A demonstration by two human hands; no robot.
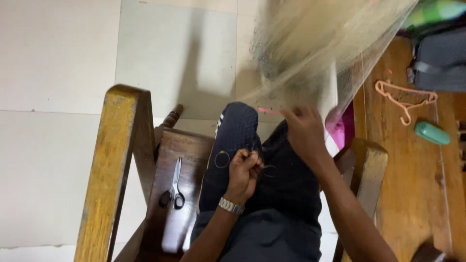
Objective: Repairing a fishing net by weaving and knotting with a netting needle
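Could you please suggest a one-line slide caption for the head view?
Seated person's left hand pinches thin line at the lap, right hand at pale netting; scissors on wooden chair.

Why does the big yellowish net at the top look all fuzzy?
In the head view the net is smeared by motion blur, and the right hand is soft too; the scissors and left hand look sharper. A soft shadow falls on the floor tiles.

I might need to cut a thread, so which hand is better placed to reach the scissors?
Probably the left hand. It sits at the knee, on the same side as the scissors lying on the seat. The right hand is up at the net, farther away.
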